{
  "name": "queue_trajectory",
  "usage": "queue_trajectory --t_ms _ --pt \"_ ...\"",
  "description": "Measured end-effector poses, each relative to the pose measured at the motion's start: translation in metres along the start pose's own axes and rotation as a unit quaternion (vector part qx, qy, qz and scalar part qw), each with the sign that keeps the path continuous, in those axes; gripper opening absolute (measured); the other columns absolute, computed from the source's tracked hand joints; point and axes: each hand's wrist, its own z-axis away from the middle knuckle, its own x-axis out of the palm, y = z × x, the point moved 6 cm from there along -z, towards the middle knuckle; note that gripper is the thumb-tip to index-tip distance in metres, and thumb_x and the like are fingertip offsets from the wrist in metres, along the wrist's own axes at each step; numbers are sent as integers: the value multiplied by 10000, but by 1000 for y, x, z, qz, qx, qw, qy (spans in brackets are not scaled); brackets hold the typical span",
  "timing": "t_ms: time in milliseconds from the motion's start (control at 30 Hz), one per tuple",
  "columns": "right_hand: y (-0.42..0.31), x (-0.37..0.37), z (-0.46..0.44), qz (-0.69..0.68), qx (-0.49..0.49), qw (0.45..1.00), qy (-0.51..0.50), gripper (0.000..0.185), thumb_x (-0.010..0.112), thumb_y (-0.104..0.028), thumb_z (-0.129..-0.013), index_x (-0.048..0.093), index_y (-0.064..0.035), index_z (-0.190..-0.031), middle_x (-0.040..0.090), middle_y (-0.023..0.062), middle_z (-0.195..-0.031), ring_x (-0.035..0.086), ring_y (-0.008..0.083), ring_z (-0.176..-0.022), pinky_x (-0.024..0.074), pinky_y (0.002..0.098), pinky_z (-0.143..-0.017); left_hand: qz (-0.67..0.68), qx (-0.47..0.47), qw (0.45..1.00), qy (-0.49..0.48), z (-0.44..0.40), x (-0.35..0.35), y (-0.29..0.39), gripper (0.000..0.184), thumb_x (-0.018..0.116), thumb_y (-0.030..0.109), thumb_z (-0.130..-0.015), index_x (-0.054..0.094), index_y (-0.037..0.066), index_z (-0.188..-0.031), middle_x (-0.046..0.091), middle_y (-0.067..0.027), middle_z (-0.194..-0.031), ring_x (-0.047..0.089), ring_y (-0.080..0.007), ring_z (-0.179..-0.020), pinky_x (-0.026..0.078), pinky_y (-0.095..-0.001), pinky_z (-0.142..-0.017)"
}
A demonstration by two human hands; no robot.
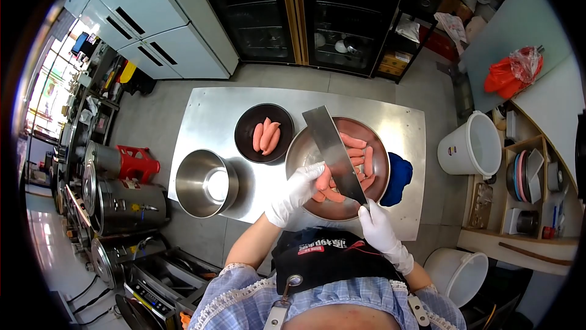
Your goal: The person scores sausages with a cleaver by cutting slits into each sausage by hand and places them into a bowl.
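Note:
My left hand [303, 188], in a white glove, is closed around a pink sausage [323, 178] above a wide metal bowl [295, 147]. In my right hand [378, 227], also gloved in white, is the handle of a cleaver [332, 147]. Its broad blade slants up and away over the bowl, close beside the held sausage; whether they touch I cannot tell. Several more sausages [368, 160] lie in that bowl, partly hidden by the blade. A black bowl [243, 127] farther back on the left holds several sausages [266, 134].
A deep steel pot [189, 184] stands at the left of the steel table [207, 107]. Dark blue cloth [398, 177] lies against the bowl's right side. White buckets [455, 147] stand right of the table. Fridges [146, 18] line the back, and large steel pots [131, 208] stand at left.

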Motion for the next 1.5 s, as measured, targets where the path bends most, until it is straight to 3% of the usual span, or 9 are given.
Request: queue_trajectory --t_ms 267,600,700,800,1000,1100,1167,1300,1500 --pt "10 -2 9 -53 63 996 -28 156 537 -86 -921 582 22 -1024 592 201 -741 598 370 -670 459 406 -600 51 27 972 227 -3 17 20 322 372 269 -1016 571 20 -976 568 -79 -815 600 -230 -836 473 -327 -671" --pt "13 2 19 -49 53 996 -45 206 545 -95 -920 599 9 -1090 612 202 -757 614 353 -667 476 398 -605 42 45 981 183 -5 0 21 335 347 235 -1019 573 -10 -1045 504 -54 -753 421 -169 -639 421 -316 -616" --pt "14 5 19 -37 52 996 -54 210 539 -109 -926 598 14 -1087 617 211 -763 619 363 -680 479 408 -613 65 57 982 169 -9 -17 8 342 357 250 -1021 578 -10 -1054 505 -56 -755 455 -172 -661 441 -319 -643" --pt "18 9 19 -30 61 995 -71 213 532 -125 -934 595 18 -1078 615 219 -760 619 376 -686 475 424 -614 128 38 981 139 -10 -28 -5 416 404 183 -1014 436 -64 -1348 586 -191 -1215 592 -285 -1090 498 -370 -897" --pt "14 12 10 -44 73 994 -66 168 529 -141 -940 566 20 -965 578 231 -735 584 405 -683 452 436 -600 4 16 983 183 -7 -24 -20 421 340 290 -1033 569 -26 -1192 594 -109 -880 577 -214 -793 493 -338 -673" --pt "17 14 9 -65 74 994 -56 167 529 -144 -944 549 22 -931 555 238 -724 562 419 -678 446 433 -597 127 43 977 165 -7 -22 -22 354 405 169 -1009 544 -78 -1220 623 -162 -1129 611 -229 -1008 488 -339 -903" --pt "16 12 9 -59 48 996 -36 149 527 -125 -946 557 21 -948 552 187 -687 558 339 -607 444 396 -571 30 61 980 187 -10 -38 -24 432 347 309 -1029 497 -4 -1286 608 -136 -971 620 -228 -833 503 -345 -613" --pt "9 -1 11 -146 83 986 10 138 515 -72 -939 588 11 -1021 528 47 -649 495 128 -559 424 307 -528 19 78 978 191 6 7 21 443 349 332 -1032 472 11 -1311 611 -109 -994 630 -241 -930 522 -354 -660" --pt "12 -5 11 -140 84 987 -9 146 515 -78 -942 584 23 -1024 535 64 -641 507 147 -556 429 312 -530 -117 119 957 236 16 -14 32 361 495 290 -1001 520 7 -1224 639 -98 -1074 632 -196 -956 513 -340 -860"
